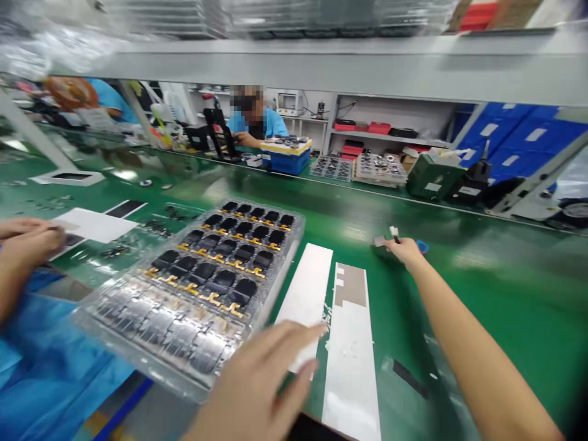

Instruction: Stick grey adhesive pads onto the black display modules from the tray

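Note:
My left hand is low in the middle, fingers stretched out and apart, holding nothing. Its fingertips hover at the inner edges of two long white strips: a plain sheet strip and a label strip with a partly bared grey-brown top. My right hand reaches out over the green mat at the right, fingers pinched. At its fingertips show a small grey flat piece and a white-tipped bit; what exactly it grips is unclear. Left of my left hand lies a clear plastic tray with rows of black screen-like parts with gold flex tails.
A co-worker's hands hold something by a white sheet at the left. Another person sits across the bench. Blue bin, part trays and a green box line the far edge. A shelf beam crosses overhead.

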### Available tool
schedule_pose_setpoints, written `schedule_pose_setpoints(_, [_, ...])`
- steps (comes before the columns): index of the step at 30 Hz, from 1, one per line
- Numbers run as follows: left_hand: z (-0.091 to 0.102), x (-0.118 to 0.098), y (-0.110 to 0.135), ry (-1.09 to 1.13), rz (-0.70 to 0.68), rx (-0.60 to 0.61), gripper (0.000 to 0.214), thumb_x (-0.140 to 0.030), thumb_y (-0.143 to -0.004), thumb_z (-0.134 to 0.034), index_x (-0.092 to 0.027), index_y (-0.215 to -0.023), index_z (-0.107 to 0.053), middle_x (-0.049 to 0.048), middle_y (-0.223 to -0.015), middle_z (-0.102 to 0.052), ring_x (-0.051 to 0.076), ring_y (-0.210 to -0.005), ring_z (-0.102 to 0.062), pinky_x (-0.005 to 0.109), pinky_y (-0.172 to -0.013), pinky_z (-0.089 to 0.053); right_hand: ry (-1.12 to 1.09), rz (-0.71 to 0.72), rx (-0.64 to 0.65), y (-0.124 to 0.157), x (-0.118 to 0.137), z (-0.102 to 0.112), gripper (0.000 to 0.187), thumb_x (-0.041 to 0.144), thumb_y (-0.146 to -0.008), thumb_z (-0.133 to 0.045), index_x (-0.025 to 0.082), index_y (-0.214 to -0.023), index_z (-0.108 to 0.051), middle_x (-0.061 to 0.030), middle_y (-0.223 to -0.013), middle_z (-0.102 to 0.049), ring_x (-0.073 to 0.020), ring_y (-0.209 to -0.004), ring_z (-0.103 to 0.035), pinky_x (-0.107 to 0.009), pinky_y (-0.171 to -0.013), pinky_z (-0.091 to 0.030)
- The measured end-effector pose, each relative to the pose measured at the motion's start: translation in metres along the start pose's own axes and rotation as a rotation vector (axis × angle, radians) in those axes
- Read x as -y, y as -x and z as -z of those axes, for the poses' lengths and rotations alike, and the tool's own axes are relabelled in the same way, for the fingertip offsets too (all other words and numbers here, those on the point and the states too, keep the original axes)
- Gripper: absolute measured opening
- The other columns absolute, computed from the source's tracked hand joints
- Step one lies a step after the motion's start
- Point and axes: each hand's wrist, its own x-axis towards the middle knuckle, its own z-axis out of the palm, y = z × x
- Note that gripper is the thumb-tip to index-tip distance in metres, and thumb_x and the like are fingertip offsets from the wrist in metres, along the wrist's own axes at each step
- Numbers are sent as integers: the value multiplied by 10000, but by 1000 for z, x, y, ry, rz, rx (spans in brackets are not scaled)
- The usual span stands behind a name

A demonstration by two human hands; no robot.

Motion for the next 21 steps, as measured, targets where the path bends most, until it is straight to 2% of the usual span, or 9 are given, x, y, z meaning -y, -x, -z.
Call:
schedule_pose_setpoints(3, [39,28,-2,-341,141,-126,302,-319,-964,-463,-241,-1213,-617,86,-1124,-688,294,-986,-650,443,-860,-524,149,-73,-33,-15,-9,-1,283,355,-930,-608,147,-1122,-606,-73,-1107,-635,-197,-937,-643,-389,-810,-550])
schedule_pose_setpoints(5, [57,46,-7,-513,202,-121,278,-325,-948,-481,-211,-1144,-641,105,-1087,-695,328,-975,-653,474,-838,-524,224,-71,-83,-10,-12,1,280,389,-904,-623,138,-1028,-628,-109,-1034,-652,-237,-912,-642,-399,-767,-527])
schedule_pose_setpoints(7, [66,57,-14,-627,218,-70,246,-326,-938,-504,-217,-1104,-649,102,-1044,-698,323,-904,-669,444,-768,-535,268,-18,-131,1,-12,4,266,409,-868,-634,154,-943,-629,-149,-956,-664,-300,-881,-638,-397,-689,-485])
schedule_pose_setpoints(9, [67,60,-22,-682,213,-16,206,-326,-929,-528,-227,-1050,-662,94,-1009,-693,308,-818,-674,407,-688,-531,283,68,-147,21,-12,6,236,424,-842,-629,193,-886,-613,-137,-883,-673,-321,-827,-636,-364,-615,-430])
schedule_pose_setpoints(11, [64,59,-30,-700,198,27,162,-317,-906,-561,-226,-964,-682,92,-965,-687,306,-767,-661,390,-644,-514,275,162,-129,46,-13,8,212,443,-821,-621,234,-839,-592,-77,-832,-678,-281,-760,-632,-322,-575,-392])
schedule_pose_setpoints(14, [60,53,-39,-727,167,73,85,-256,-837,-618,-218,-809,-688,83,-828,-668,296,-696,-628,361,-611,-485,227,277,-88,92,-20,9,189,453,-795,-619,269,-817,-582,-7,-834,-683,-210,-721,-634,-276,-574,-397])
schedule_pose_setpoints(17, [59,50,-42,-755,141,101,128,-126,-774,-593,-217,-726,-669,36,-650,-597,241,-584,-571,316,-598,-456,76,396,-61,135,-29,9,167,423,-780,-618,260,-797,-584,5,-776,-677,-173,-664,-646,-240,-546,-406])
schedule_pose_setpoints(19, [60,49,-40,-773,125,119,243,-41,-757,-516,-212,-784,-685,20,-598,-570,224,-542,-545,304,-594,-439,-20,462,-59,159,-34,10,177,423,-794,-614,249,-784,-584,15,-654,-634,-144,-535,-591,-226,-477,-372])
schedule_pose_setpoints(21, [61,47,-34,-783,96,132,370,-13,-780,-440,-203,-972,-694,34,-655,-617,231,-544,-560,310,-579,-431,-91,498,-83,179,-38,10,200,435,-824,-610,242,-777,-585,37,-552,-563,-119,-439,-501,-220,-424,-334])
